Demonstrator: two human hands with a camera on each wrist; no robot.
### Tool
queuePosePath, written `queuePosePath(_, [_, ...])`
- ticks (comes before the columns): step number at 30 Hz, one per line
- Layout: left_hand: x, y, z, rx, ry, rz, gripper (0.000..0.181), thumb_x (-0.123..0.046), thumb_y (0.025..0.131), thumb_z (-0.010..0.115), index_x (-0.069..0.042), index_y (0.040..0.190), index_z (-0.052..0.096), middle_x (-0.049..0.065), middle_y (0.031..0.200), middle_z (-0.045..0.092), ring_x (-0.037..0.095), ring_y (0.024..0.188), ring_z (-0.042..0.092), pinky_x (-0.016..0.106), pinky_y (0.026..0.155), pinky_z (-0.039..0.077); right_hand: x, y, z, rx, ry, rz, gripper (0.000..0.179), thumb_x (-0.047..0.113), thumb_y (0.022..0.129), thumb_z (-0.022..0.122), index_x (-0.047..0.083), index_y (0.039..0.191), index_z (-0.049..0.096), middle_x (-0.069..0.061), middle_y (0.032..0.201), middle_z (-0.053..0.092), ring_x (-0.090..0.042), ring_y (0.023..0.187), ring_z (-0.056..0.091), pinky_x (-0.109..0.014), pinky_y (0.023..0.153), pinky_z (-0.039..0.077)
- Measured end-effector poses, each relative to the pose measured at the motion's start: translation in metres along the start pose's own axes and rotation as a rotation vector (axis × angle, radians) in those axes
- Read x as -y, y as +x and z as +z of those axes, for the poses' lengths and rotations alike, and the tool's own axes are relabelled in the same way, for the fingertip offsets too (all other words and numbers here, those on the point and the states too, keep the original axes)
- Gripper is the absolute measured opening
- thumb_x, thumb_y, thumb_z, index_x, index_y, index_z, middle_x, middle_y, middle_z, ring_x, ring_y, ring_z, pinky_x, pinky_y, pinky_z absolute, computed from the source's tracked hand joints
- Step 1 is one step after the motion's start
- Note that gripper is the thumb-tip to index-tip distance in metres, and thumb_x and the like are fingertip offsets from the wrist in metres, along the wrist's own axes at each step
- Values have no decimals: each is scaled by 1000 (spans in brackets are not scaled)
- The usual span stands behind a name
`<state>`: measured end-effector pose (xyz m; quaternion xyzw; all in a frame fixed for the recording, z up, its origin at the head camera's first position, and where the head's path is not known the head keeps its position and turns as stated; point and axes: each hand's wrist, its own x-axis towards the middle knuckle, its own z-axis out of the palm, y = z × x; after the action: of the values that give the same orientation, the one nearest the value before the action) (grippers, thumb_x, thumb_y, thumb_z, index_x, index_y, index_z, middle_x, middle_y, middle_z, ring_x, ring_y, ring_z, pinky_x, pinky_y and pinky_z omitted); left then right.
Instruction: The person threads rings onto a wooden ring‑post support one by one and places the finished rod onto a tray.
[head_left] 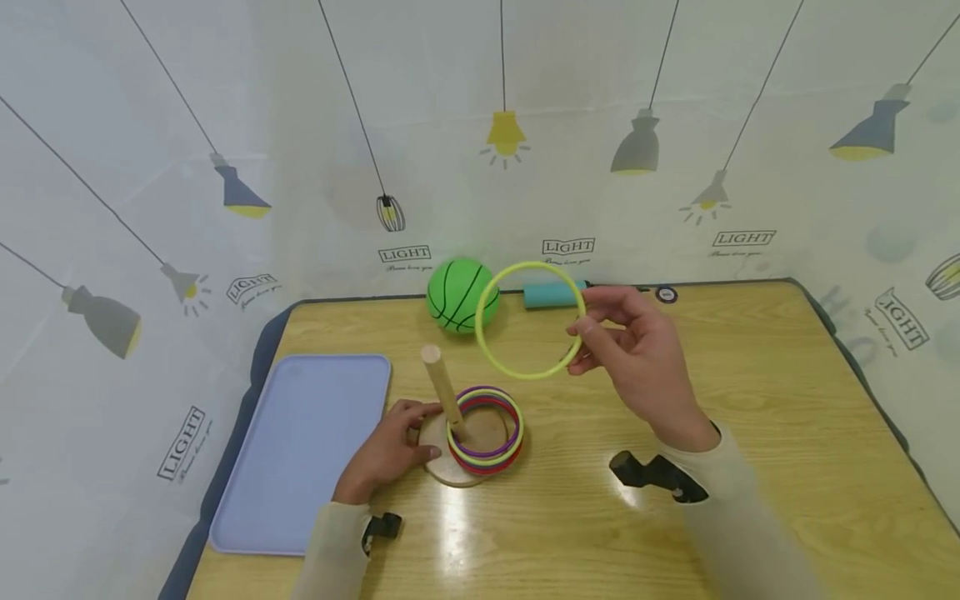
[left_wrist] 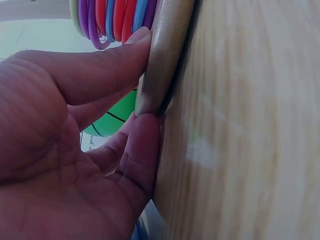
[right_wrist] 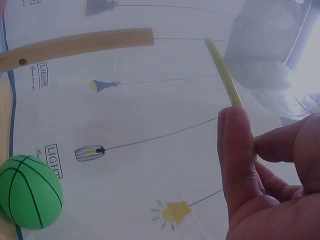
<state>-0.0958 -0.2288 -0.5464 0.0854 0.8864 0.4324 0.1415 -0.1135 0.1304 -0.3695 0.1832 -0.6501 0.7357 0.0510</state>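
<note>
My right hand [head_left: 645,367] pinches a thin yellow ring [head_left: 525,376] between thumb and fingers, holding it upright in the air. The ring is above and to the right of a wooden peg [head_left: 441,379], apart from it. Several coloured rings [head_left: 480,461], purple, yellow, red and blue, lie stacked around the peg's foot, on the round wooden base [head_left: 442,475]. My left hand [head_left: 386,450] grips the base's left edge. In the left wrist view, the thumb [left_wrist: 115,65] presses on top of the base [left_wrist: 167,50] and the other fingers meet its rim.
A pale purple tray [head_left: 300,458] lies on the table [head_left: 585,533] at the left. Along the back are a green ball [head_left: 457,304] with black lines, a teal cylinder [head_left: 551,295] and a small dark round object [head_left: 666,294]. A lamp-printed curtain [head_left: 450,83] encloses the table.
</note>
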Motion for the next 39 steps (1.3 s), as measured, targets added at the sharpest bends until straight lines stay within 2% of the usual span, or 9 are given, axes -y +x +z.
queuePosePath(5, [0,0,0,-3,7,2,64,-7,88,86,-15,147,64,13,134,56,28,119,57,35,92,52,-6,9,21,41,31,36,26,-1,102,64,0,128,62,-8,94,69,-19,62,72,-41,62,64])
queuePosePath(10, [1,1,0,1,11,7,64,-7,88,85,-16,147,63,13,133,56,28,119,56,35,92,53,-13,16,38,88,61,71,32,0,102,64,-8,133,59,-7,95,69,-19,62,72,-41,63,64])
queuePosePath(16, [0,0,-1,5,-1,-1,64,-7,88,85,-14,147,63,14,134,55,29,120,56,35,92,53,-26,17,49,149,67,120,33,-2,102,64,-7,134,60,-13,98,66,-18,62,71,-42,65,65])
queuePosePath(25, [-3,-2,-2,4,-7,-5,62,-7,88,86,-11,146,63,15,134,56,31,120,58,34,92,53,-50,11,50,170,15,217,32,-3,101,64,-10,133,60,-14,98,63,-17,62,72,-40,63,64])
queuePosePath(31, [-4,-3,-3,-5,-29,-18,66,-8,86,87,-7,148,61,18,135,56,34,121,60,34,90,54,-65,6,45,193,-37,283,32,2,103,64,-7,134,61,-17,100,62,-15,63,72,-37,64,64])
queuePosePath(34, [-4,-3,-3,-7,-38,-26,65,-8,86,87,-8,146,63,18,136,55,36,122,60,36,91,54,-74,2,43,208,-61,318,32,5,104,64,-5,135,61,-18,102,62,-15,64,72,-38,65,65])
queuePosePath(39, [-4,-2,-2,-2,-36,-24,62,-6,86,87,-12,144,65,16,134,56,33,121,60,36,92,54,-95,-7,40,251,-90,383,33,7,106,62,-5,137,60,-16,103,61,-17,67,72,-47,69,65])
